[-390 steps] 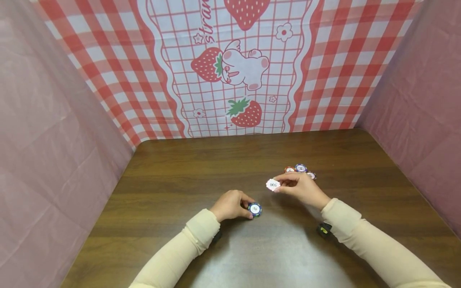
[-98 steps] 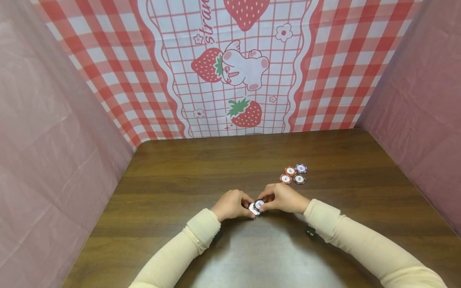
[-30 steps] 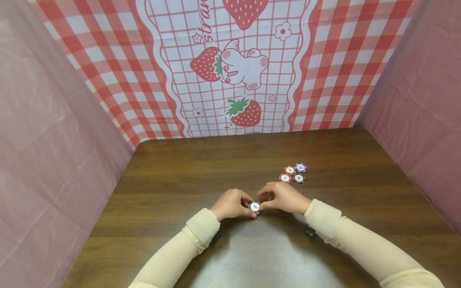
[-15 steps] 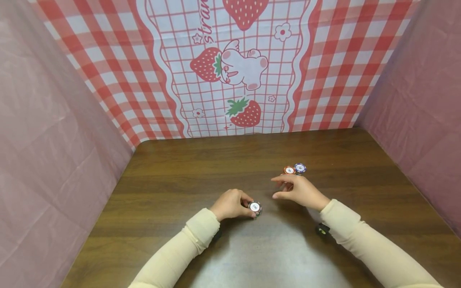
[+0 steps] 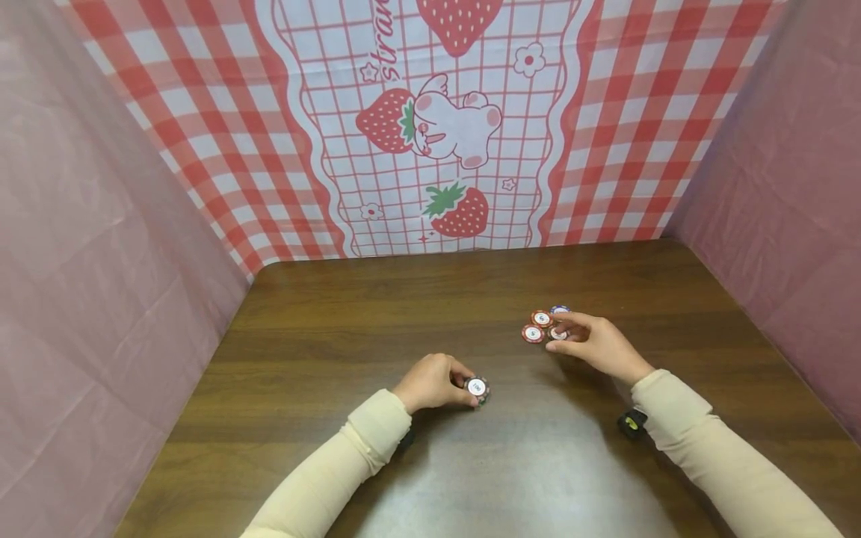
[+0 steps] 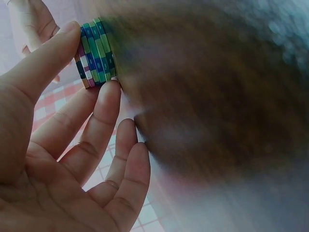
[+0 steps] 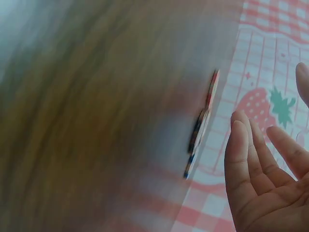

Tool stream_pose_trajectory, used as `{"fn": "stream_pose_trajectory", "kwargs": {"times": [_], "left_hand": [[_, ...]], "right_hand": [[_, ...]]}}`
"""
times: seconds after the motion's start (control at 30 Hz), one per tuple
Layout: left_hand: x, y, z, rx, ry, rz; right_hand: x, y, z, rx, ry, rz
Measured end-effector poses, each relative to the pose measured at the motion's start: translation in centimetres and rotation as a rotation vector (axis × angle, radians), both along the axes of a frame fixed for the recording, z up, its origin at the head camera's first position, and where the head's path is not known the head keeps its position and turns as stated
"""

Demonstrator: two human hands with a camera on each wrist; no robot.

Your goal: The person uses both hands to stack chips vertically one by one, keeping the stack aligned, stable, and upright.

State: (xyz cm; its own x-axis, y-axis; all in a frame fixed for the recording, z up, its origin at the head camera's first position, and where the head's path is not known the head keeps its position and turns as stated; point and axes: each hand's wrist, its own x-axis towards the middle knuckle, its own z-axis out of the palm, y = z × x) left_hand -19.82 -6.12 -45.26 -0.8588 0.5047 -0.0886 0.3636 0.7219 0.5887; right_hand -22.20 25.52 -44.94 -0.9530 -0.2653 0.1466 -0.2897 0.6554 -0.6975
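I see my left hand [image 5: 433, 383] pinching one chip stack [image 5: 477, 387]. My right hand [image 5: 599, 347], fingers parted, hovers by four loose chips [image 5: 542, 319].

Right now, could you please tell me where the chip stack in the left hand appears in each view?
Head: the chip stack is below and slightly right of centre, at the left hand's fingertips.
Left wrist: the chip stack is at upper left, edge-on, between thumb and fingers.
Right wrist: not in it; the chips there are loose chips.
Shared landmark: the red-and-white checked cloth.
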Motion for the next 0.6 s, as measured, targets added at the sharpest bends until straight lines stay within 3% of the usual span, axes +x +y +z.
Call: {"fn": "stream_pose_trajectory", "kwargs": {"times": [0.27, 0.6], "left_hand": [[-0.1, 0.0, 0.0, 0.011, 0.001, -0.008], [0.0, 0.0, 0.0, 0.01, 0.006, -0.006]], "right_hand": [[-0.6, 2.0, 0.0, 0.033, -0.073, -0.047], [-1.5, 3.1, -0.3, 0.12, -0.08, -0.059]]}}
